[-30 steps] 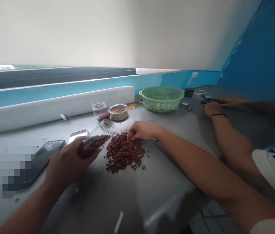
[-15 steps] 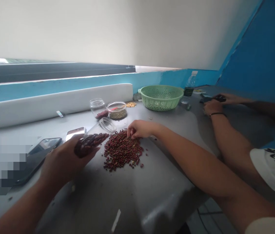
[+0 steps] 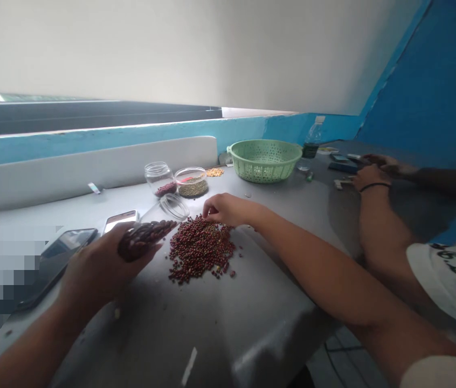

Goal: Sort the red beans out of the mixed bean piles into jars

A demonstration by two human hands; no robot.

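Note:
My left hand [image 3: 102, 264] is wrapped round a clear jar [image 3: 153, 212] lying tilted, its open mouth toward the pile. Large dark red beans [image 3: 145, 237] fill its lower side. A heap of small red beans [image 3: 199, 248], with a few paler pieces among them, is spread on the grey table. Over the heap's far edge is my right hand [image 3: 228, 209], fingers curled together and pointing down. Whatever is between those fingertips, if anything, is hidden.
Behind the heap stand a jar of reddish beans [image 3: 160, 180], a round tub of green beans [image 3: 193, 183] and some yellow kernels [image 3: 214, 172]. A green basket [image 3: 266, 161] and a bottle [image 3: 312, 137] are farther back. Phones [image 3: 64, 253] lie left. Another person's hands [image 3: 373, 175] work at right.
My right hand has shifted slightly left and away from me over the heap. My left hand still holds the jar. The other person's hands have moved right, off a dark object.

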